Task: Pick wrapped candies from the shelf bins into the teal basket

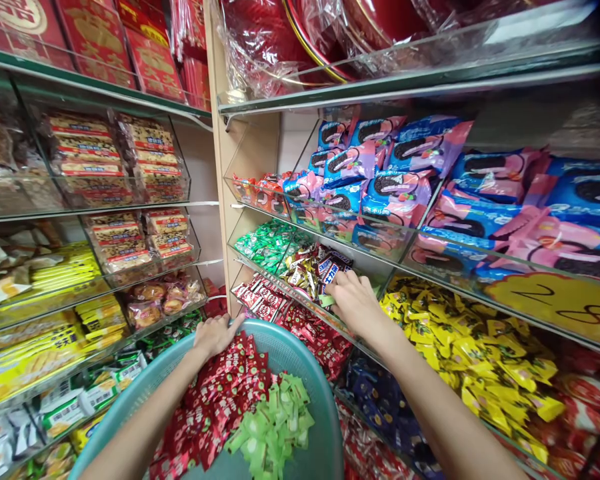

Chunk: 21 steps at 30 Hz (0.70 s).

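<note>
My left hand (217, 337) is closed over the far rim of a teal plastic basin (330, 407), its thumb stretched along the edge. Inside the basin lie a heap of red wrapped candies (220, 393) and a smaller heap of light green wrapped candies (275, 427). My right hand (355, 303) reaches into a shelf compartment with its fingers curled down. A light green candy (326, 300) shows at its fingertips; the palm side is hidden. Just left of those fingers are Snickers bars (333, 267) and gold-wrapped candies (303, 268).
Glass shelf fronts (300, 293) edge the compartments. Blue and pink cookie packs (350, 163) sit above, yellow candies (455, 333) to the right, green candies (267, 243) further left. A yellow price tag (555, 303) hangs at right. Packaged biscuits (87, 157) fill the left shelves.
</note>
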{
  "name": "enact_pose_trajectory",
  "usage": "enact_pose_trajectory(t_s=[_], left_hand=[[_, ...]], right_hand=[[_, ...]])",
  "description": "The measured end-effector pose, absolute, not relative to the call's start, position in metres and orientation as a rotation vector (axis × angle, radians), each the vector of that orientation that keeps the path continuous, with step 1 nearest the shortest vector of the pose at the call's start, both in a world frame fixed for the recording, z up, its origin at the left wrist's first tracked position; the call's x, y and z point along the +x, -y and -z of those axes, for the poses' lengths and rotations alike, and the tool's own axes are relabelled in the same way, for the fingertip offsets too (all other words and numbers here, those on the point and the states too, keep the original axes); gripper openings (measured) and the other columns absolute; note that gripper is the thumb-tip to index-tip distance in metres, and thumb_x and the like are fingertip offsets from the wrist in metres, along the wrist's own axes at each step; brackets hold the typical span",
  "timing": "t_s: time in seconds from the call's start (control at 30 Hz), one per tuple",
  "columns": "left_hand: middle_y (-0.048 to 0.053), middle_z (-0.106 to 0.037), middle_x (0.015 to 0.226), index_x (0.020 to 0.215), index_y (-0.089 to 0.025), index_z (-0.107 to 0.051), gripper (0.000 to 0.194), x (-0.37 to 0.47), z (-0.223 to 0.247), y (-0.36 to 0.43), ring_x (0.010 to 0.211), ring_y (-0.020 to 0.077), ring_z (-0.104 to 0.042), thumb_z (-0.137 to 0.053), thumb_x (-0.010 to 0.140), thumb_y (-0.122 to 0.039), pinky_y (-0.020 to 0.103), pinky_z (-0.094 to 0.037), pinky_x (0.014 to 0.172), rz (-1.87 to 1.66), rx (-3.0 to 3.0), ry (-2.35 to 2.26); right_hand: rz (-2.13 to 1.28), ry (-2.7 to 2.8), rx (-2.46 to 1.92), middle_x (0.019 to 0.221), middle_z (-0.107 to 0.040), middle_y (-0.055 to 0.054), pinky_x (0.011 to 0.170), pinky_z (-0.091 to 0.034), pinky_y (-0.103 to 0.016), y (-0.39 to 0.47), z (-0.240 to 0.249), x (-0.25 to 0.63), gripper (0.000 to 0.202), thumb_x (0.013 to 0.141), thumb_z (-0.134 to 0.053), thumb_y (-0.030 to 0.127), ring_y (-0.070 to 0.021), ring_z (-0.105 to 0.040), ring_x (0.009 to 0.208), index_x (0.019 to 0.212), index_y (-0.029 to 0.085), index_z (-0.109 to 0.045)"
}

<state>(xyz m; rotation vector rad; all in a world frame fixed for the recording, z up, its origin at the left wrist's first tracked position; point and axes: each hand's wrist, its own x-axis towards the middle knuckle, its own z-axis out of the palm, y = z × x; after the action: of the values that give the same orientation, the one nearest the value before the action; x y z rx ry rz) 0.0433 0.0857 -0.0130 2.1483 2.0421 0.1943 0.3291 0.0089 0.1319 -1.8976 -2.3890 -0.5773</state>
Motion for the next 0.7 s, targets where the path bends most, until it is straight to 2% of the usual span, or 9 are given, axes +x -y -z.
enact_pose_trajectory(t_s=[0.27,0.37,0.47,0.57,0.7], left_hand=[[0.016,-0.066,0.100,0.094,-0.019,-0.061,0.080,0.044,0.013,-0.085,0.095,0.0303,-0.058,-0.005,0.072,-0.072,0.045,-0.035,0.084,-0.214,2.159,-2.038],[0.016,-0.065,0.102,0.097,-0.019,-0.061,0.081,0.045,0.013,-0.084,0.097,0.0305,-0.057,-0.006,0.071,-0.073,0.045,-0.035,0.085,-0.219,2.144,-2.039],[0.017,-0.065,0.103,0.097,-0.019,-0.060,0.082,0.047,0.012,-0.084,0.098,0.0312,-0.057,-0.005,0.070,-0.073,0.046,-0.034,0.085,-0.199,2.143,-2.050],[0.016,-0.065,0.101,0.094,-0.019,-0.061,0.082,0.047,0.012,-0.083,0.096,0.0306,-0.057,-0.004,0.071,-0.072,0.045,-0.035,0.084,-0.192,2.161,-2.052],[0.015,-0.066,0.099,0.092,-0.019,-0.061,0.080,0.045,0.015,-0.080,0.095,0.0298,-0.058,-0.004,0.071,-0.072,0.045,-0.035,0.084,-0.201,2.152,-2.070]], right_hand=[[0.604,2.360,-1.879,0.095,-0.054,-0.009,0.069,-0.028,-0.033,-0.004,-0.138,0.327,0.013,0.079,-0.051,0.017,-0.0232,-0.043,0.091,0.087,0.019,-0.060],[0.611,2.326,-1.785,0.095,-0.054,-0.008,0.069,-0.029,-0.033,0.011,-0.148,0.324,0.011,0.079,-0.052,0.021,-0.0230,-0.043,0.090,0.088,0.018,-0.059],[0.476,2.324,-1.598,0.096,-0.054,-0.006,0.074,-0.030,-0.032,0.032,-0.151,0.312,0.013,0.082,-0.050,0.027,-0.0211,-0.043,0.092,0.090,0.019,-0.057],[0.251,2.397,-1.413,0.093,-0.056,-0.002,0.080,-0.029,-0.032,0.048,-0.130,0.293,0.011,0.082,-0.051,0.028,-0.0184,-0.044,0.092,0.089,0.021,-0.056],[-0.055,2.541,-1.389,0.086,-0.059,0.001,0.082,-0.030,-0.033,0.052,-0.069,0.275,0.007,0.079,-0.054,0.026,-0.0160,-0.048,0.087,0.084,0.021,-0.056]])
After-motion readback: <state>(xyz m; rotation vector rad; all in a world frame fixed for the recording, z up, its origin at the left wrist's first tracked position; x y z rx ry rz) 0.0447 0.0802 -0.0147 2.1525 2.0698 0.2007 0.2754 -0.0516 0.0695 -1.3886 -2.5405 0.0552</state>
